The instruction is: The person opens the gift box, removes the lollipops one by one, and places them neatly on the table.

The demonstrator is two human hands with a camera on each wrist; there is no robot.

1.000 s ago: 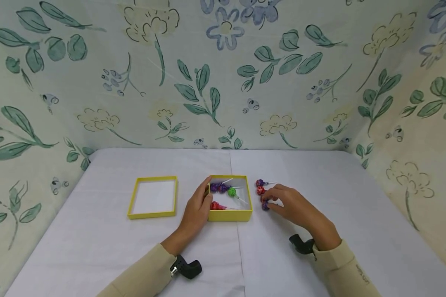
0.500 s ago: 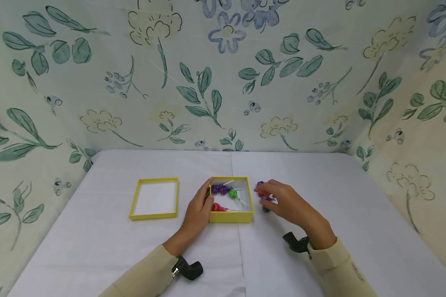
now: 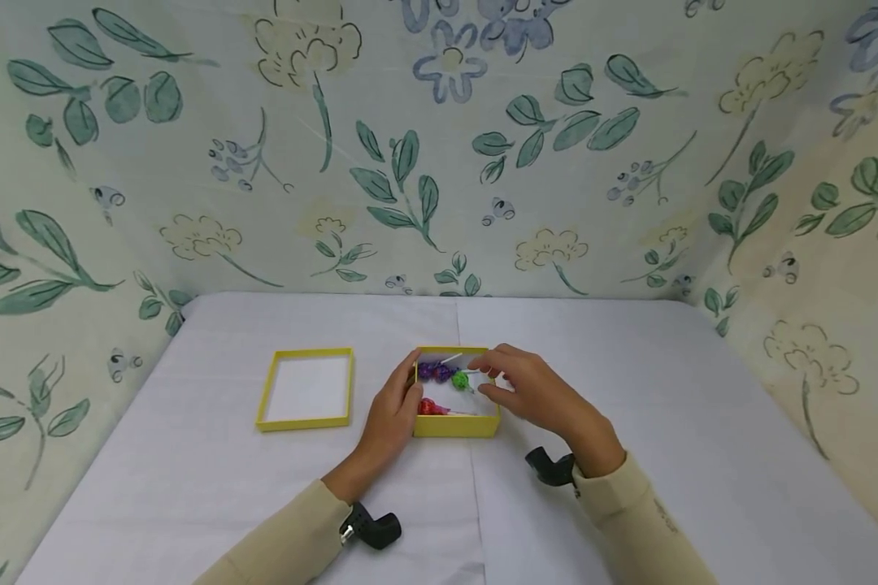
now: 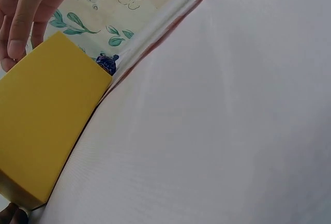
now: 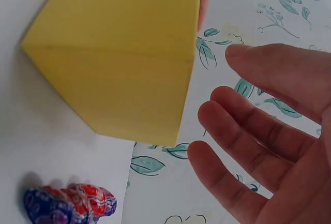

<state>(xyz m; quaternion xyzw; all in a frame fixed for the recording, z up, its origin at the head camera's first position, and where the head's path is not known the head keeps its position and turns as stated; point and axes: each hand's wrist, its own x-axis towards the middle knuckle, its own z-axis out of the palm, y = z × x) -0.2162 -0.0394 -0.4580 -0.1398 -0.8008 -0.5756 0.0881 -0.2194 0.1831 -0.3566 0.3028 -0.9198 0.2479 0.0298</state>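
Note:
A yellow box (image 3: 454,426) stands mid-table and holds several lollipops: purple ones (image 3: 432,372), a green one (image 3: 459,379) and a red one (image 3: 426,406). My left hand (image 3: 402,390) holds the box's left wall, fingers (image 4: 20,12) at the far corner and thumb near the front. My right hand (image 3: 480,376) hovers over the box's right rim, and its fingers (image 5: 243,131) are spread and hold nothing I can see. Red and purple lollipops (image 5: 67,203) lie on the cloth right of the box (image 5: 119,53), hidden under that hand in the head view.
An open yellow lid (image 3: 306,388) with a white inside lies left of the box. The white tablecloth (image 3: 666,390) is bare to the right and front. Floral fabric walls (image 3: 439,162) close in the back and both sides.
My right hand has moved left from the loose lollipops on the cloth to above the box's right rim. The left hand and the box have stayed in place.

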